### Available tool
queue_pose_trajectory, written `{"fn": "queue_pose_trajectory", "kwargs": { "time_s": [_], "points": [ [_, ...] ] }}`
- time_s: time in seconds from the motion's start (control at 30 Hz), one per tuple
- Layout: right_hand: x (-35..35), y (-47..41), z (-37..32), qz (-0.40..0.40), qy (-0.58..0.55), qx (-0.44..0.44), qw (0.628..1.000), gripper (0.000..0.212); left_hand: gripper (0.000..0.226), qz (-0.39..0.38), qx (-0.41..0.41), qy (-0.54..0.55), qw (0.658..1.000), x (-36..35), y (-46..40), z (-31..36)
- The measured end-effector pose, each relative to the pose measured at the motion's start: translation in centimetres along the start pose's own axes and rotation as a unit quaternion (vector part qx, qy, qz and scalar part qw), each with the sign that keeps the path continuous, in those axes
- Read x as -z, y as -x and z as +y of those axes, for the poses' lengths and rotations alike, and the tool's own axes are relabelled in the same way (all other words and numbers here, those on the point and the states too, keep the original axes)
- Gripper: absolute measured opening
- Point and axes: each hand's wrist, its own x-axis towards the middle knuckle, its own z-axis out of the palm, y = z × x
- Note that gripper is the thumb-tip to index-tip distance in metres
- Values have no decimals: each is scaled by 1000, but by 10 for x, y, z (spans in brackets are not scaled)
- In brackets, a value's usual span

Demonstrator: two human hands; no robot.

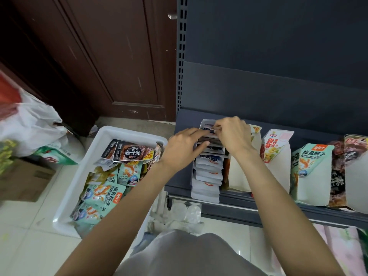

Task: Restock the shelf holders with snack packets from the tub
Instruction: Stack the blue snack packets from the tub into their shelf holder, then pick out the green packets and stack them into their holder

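Two hands: left hand steadies the packets with straight fingers; right hand pinches one packet behind them.
Holder: packets upright, filed in a row.
Tub: left, within reach.

Rightmost shelf holder: cut off by right frame edge. White tub: near right corner hidden behind left forearm. Lower packets in tub: buried under upper ones, print unreadable. Packets in leftmost holder: rear ones covered by left hand and right hand. Plastic bag: blurred, cropped at left edge.
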Motion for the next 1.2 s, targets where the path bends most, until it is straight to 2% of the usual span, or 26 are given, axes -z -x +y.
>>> {"fn": "queue_pose_trajectory", "kwargs": {
  "time_s": [0.07, 0.1, 0.17, 0.23, 0.3, 0.37, 0.43, 0.5, 0.57, 0.63, 0.77, 0.83, 0.9, 1.0, 1.07, 1.2],
  "points": [
    [10, 11, -1, 23, -5, -2, 1000, 22, 33, 26, 7, 20, 999, 6, 9, -3],
    [16, 19, -4, 59, -23, 2, 998, 23, 31, 58, 23, 30, 998, 11, 16, -6],
    [27, 40, -19, 160, -95, 25, 982, 22, 23, 153, 75, 48, 984, 22, 40, -17],
    [33, 60, -45, 208, -193, 79, 956, 20, 14, 243, 151, 66, 956, 33, 74, -33],
    [25, 73, -78, 183, -278, 143, 932, 21, 5, 291, 241, 79, 923, 42, 113, -52],
    [5, 80, -109, 114, -333, 183, 918, 20, 8, 302, 327, 74, 892, 48, 152, -73],
    [-25, 80, -138, 21, -373, 194, 907, 20, 9, 272, 414, 53, 867, 53, 189, -98],
    [-61, 77, -162, -115, -430, 159, 881, 22, 9, 191, 486, 27, 852, 56, 222, -121],
    [-100, 74, -180, -229, -451, 103, 857, 22, 17, 107, 516, 10, 850, 58, 248, -139],
    [-135, 73, -192, -275, -423, 60, 861, 23, 27, 36, 509, 5, 860, 59, 262, -152],
    [-184, 76, -220, -289, -295, 13, 911, 38, 48, -107, 434, -8, 895, 58, 269, -170],
    [-198, 83, -233, -296, -218, -5, 930, 50, 58, -187, 408, -25, 893, 56, 270, -176],
    [-207, 91, -243, -286, -192, -38, 938, 59, 64, -225, 392, -35, 891, 55, 273, -180],
    [-214, 97, -248, -262, -228, -109, 931, 60, 64, -224, 353, -19, 908, 57, 277, -186],
    [-215, 98, -246, -230, -245, -165, 927, 47, 61, -213, 334, 7, 918, 60, 279, -190],
    [-202, 101, -233, -98, -263, -222, 934, 22, 53, -178, 294, 8, 939, 64, 281, -198]
  ]
}}
